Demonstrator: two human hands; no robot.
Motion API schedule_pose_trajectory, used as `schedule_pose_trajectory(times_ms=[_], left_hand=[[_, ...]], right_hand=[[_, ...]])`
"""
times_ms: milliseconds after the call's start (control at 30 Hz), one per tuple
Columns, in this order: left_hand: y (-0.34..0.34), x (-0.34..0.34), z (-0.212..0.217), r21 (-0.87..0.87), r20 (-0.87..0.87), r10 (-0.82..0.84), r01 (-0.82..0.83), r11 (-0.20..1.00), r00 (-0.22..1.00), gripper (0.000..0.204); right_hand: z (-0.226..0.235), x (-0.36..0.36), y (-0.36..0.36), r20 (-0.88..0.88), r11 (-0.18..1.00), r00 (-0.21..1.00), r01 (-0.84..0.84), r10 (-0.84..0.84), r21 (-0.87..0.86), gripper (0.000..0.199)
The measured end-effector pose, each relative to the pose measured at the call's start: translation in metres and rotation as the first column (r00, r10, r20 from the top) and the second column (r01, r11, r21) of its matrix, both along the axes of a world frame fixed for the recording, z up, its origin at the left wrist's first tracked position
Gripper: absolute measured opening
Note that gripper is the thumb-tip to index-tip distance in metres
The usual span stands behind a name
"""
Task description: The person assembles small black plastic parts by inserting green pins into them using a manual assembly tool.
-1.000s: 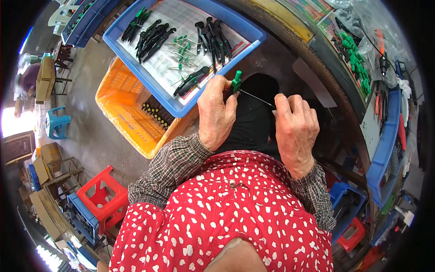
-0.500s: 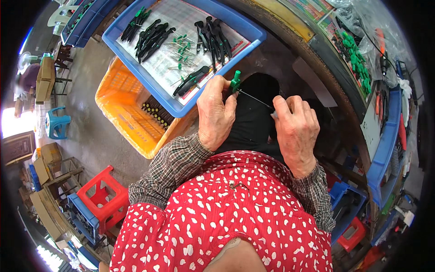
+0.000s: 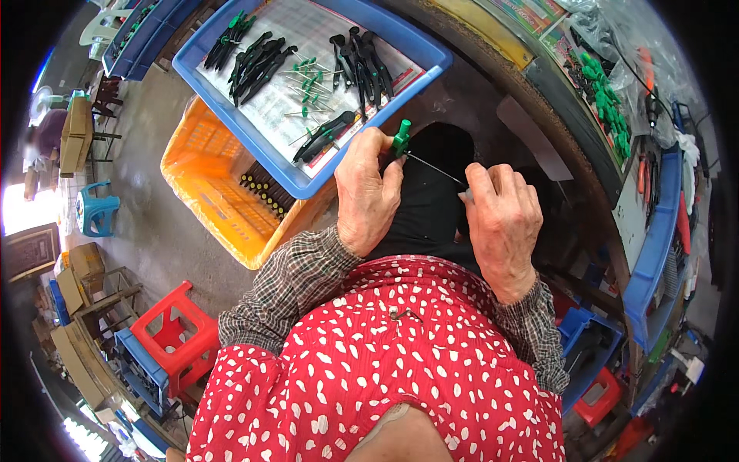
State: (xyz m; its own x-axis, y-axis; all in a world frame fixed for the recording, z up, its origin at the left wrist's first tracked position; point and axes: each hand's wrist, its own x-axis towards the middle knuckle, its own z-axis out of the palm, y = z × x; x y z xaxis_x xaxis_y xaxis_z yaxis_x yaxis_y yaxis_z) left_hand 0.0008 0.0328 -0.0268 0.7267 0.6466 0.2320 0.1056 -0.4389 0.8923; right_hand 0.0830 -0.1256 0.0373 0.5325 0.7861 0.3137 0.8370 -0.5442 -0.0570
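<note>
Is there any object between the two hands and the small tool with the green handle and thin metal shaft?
No. The left hand already grips the green-handled tool at its handle, and the right hand pinches the far end of its thin metal shaft. Nothing visible lies between them.

Blue tray [image 3: 431, 48] lined with printed paper, holding black tool handles [image 3: 258, 61] and small green-handled pins [image 3: 308, 81]; orange crate [image 3: 204, 200] beneath it containing dark pieces; red plastic stool [image 3: 177, 335] lower left; teal stool [image 3: 98, 212] on the floor
</note>
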Motion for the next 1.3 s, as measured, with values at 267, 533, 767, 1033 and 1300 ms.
schedule_pose_trajectory(times_ms=[267, 533, 767, 1033, 1300], left_hand=[[-0.003, 0.001, 0.009, -0.083, 0.041, 0.019, -0.015, 0.996, 0.999, 0.018], [-0.004, -0.001, 0.004, -0.203, 0.018, -0.09, 0.092, 0.975, 0.996, 0.012], [-0.017, -0.001, 0.009, -0.241, 0.127, -0.064, 0.093, 0.966, 0.99, 0.018], [-0.019, -0.002, 0.018, -0.139, 0.091, -0.09, 0.102, 0.985, 0.992, 0.019], [-0.021, -0.001, 0.018, -0.163, 0.098, -0.094, 0.109, 0.981, 0.991, 0.019]], right_hand=[[0.004, -0.003, -0.004, -0.228, 0.995, 0.973, -0.024, 0.045, 0.096, 0.029], [0.005, 0.002, -0.005, -0.585, 0.946, 0.809, 0.137, 0.064, 0.294, 0.025], [-0.007, 0.002, 0.027, -0.669, 0.832, 0.688, 0.174, 0.28, 0.527, 0.016], [-0.015, 0.003, 0.032, -0.653, 0.83, 0.714, 0.187, 0.253, 0.525, 0.014], [-0.016, 0.0, 0.034, -0.671, 0.836, 0.71, 0.221, 0.214, 0.502, 0.015]])
